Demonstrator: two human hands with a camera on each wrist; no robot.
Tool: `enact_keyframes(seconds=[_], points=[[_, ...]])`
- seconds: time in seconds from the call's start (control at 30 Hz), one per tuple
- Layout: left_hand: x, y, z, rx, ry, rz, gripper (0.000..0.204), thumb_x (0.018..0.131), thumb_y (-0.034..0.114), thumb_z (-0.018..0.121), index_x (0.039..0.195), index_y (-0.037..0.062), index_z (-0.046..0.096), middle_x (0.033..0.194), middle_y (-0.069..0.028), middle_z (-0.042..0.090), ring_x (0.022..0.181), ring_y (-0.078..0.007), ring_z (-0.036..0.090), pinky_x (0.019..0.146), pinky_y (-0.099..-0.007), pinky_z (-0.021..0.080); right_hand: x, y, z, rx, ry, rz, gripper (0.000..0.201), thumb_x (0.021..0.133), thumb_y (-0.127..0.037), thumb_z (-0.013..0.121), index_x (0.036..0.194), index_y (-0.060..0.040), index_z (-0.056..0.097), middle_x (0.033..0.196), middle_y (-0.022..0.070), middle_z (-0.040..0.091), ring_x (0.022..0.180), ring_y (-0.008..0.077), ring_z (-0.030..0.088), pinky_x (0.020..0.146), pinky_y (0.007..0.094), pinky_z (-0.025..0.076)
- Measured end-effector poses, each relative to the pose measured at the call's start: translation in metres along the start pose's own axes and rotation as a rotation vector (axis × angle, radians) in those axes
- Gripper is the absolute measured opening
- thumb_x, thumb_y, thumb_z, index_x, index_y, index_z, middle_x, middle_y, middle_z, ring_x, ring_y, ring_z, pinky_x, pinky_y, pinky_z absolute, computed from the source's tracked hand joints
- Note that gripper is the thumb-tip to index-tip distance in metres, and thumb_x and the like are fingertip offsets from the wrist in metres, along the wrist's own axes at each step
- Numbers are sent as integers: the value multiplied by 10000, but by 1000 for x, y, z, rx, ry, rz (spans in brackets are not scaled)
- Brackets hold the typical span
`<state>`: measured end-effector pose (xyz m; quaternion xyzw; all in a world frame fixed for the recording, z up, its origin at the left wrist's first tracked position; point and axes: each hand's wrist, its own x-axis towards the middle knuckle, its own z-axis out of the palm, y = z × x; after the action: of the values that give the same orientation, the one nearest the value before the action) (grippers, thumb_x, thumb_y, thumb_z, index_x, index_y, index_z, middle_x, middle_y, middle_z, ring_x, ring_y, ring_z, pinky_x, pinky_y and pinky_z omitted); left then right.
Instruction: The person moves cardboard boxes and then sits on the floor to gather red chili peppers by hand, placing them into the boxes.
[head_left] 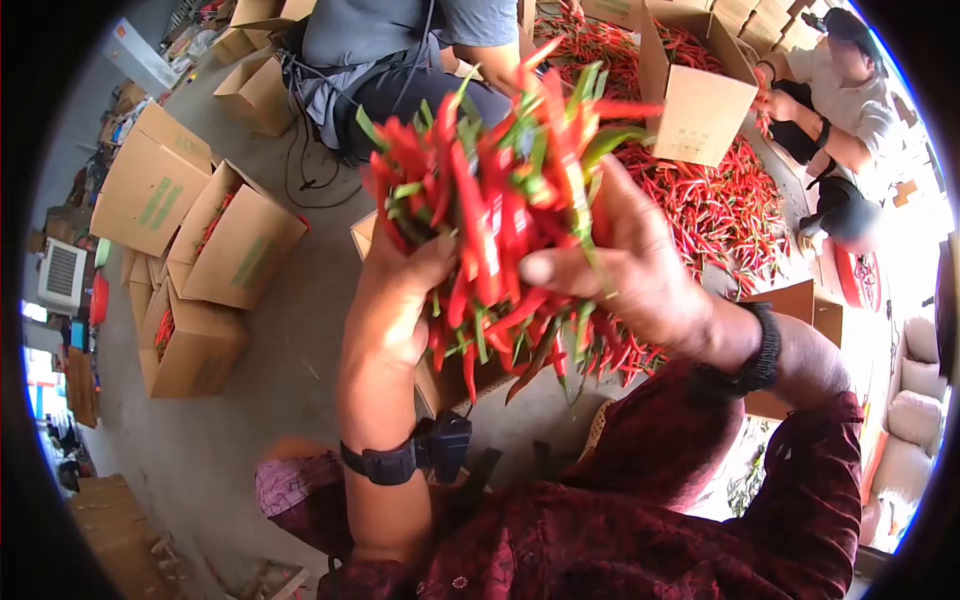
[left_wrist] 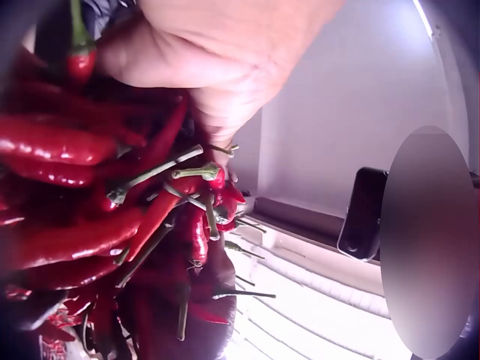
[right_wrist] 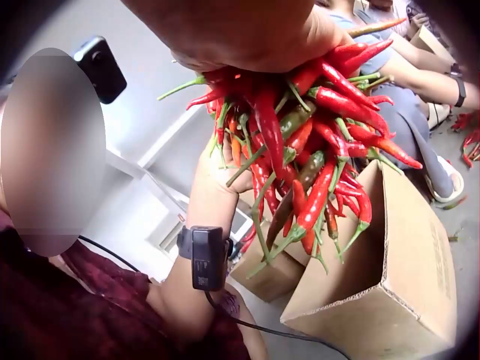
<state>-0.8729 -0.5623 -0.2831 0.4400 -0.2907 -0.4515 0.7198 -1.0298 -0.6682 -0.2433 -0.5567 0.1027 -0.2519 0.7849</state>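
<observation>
Both my hands hold up one big bunch of red chili peppers (head_left: 490, 220) with green stems, in front of my chest. My left hand (head_left: 395, 290) grips its left side, the thumb lying across the peppers. On the right side my right hand (head_left: 640, 265) clasps the bunch, thumb in front and fingers behind. In the left wrist view the left hand (left_wrist: 217, 52) curves over packed chilies (left_wrist: 67, 142). Stems and tips hang below the right hand (right_wrist: 247, 34) in the right wrist view, above an open cardboard box (right_wrist: 412, 277).
Cardboard boxes (head_left: 240, 245), some with chilies inside, stand at the left. A large heap of chilies (head_left: 715, 215) covers the floor at the right, with another box (head_left: 705, 115) beside it. One person (head_left: 400, 60) sits ahead; another person (head_left: 850, 110) is at the right.
</observation>
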Motion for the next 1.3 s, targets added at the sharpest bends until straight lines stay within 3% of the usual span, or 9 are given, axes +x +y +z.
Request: enact_keyframes(seconds=[0.33,0.53,0.63,0.77,0.87,0.93,1.03,1.13,1.3], points=[[-20,-76,-69,249,445,-409,549,877,25,409,1400,26,242,1275,-143,493,1120,-238,529,913,-387,466,51,82,-16,-1123,-587,349,679,734,-309,668,1313,-54,422,1144,229,556,1086,354,538,944,385,413],[-32,-60,-54,615,427,-284,473,851,7,444,1315,-37,359,1228,-220,503,1024,-252,573,784,-369,517,45,1,-75,-761,-605,238,353,833,-185,590,1146,-22,588,1036,125,639,961,200,599,822,332,491],[-42,-43,16,176,69,-267,308,871,36,497,1167,-50,487,951,-160,625,751,-195,635,665,-290,535,0,-9,-156,-797,-257,530,284,865,-155,552,1107,-11,591,968,79,643,787,125,613,671,252,534],[-47,-129,75,-29,-542,-753,308,878,144,548,1124,-37,505,847,-121,627,648,-175,623,593,-280,530,-102,65,-279,-1061,224,807,234,842,-127,570,1044,-19,617,792,36,610,743,101,599,577,265,531],[-41,-216,59,91,-223,-925,333,829,159,590,1120,20,511,911,-126,623,683,-168,624,540,-283,529,-197,117,-353,-461,722,718,373,789,-194,654,1065,47,583,999,155,620,893,219,603,772,290,495],[-45,-283,41,509,30,-623,545,697,137,743,1135,-32,467,956,-171,608,773,-249,620,701,-343,524,-236,163,-381,-1206,828,629,453,827,-245,615,1142,63,512,1000,197,612,892,265,609,732,342,491],[-63,-355,20,1172,124,-441,837,565,240,851,1184,-88,393,1138,-274,502,1064,-344,513,930,-407,397,-268,207,-382,-1472,1157,594,517,808,-301,630,1162,55,505,1085,276,578,1018,375,560,857,404,453],[-81,-398,25,1262,224,-460,948,528,261,871,1219,-109,338,1147,-281,483,1131,-349,453,954,-401,369,-292,251,-384,-1178,1199,812,577,780,-292,653,1223,29,470,1162,285,512,1140,398,463,956,433,370],[-39,-405,59,496,193,-780,925,598,177,839,1293,20,249,1103,-191,484,906,-258,563,694,-356,516,-236,238,-323,-575,1127,759,587,759,-263,676,1261,-53,457,1126,190,542,1032,302,543,900,361,428]])
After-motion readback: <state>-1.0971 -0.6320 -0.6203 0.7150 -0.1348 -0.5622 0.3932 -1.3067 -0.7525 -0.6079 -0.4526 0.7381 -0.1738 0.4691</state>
